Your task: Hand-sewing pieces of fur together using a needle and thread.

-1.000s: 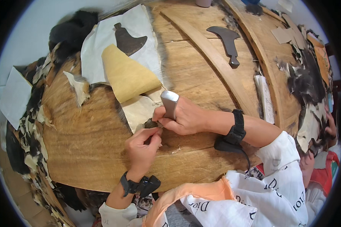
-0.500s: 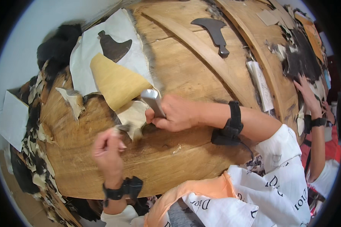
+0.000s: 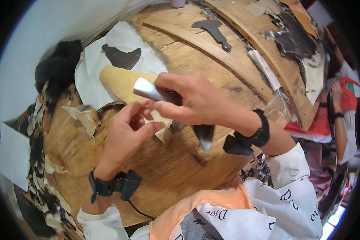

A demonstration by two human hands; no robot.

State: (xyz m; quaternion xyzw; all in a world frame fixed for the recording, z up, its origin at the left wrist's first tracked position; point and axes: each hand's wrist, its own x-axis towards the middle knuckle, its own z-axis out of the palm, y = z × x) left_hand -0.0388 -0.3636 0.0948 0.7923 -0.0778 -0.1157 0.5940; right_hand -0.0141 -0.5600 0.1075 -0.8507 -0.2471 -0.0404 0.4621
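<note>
My right hand [image 3: 196, 98] is closed around a tool with a flat, rounded silver end [image 3: 146, 89]; the rest of it is hidden in my fist. Close against it, my left hand [image 3: 128, 130] has its fingers loosely curled and its thumb held apart, with nothing visible in them. Both hands are over a pale scrap of hide [image 3: 164, 134] and a yellow pattern sheet [image 3: 120, 82]. Under my right wrist shows a dark, pointed piece with a whitish tip [image 3: 204, 138], blurred. A dark crescent blade [image 3: 122, 58] lies on a white hide [image 3: 92, 66] beyond.
Across the wooden table [image 3: 176, 172] lie a curved wooden strip [image 3: 212, 56], another dark blade [image 3: 214, 32] and a wrapped white bundle [image 3: 264, 68]. Fur scraps [image 3: 38, 160] line the left edge, with black fur [image 3: 56, 64] behind. A co-worker's hand [image 3: 337, 96] is at right.
My left hand has moved up to my right hand, its pinch loosened. My right hand has turned, tipping the silver end leftward. The dark pointed piece now shows below it. The view has shifted.
</note>
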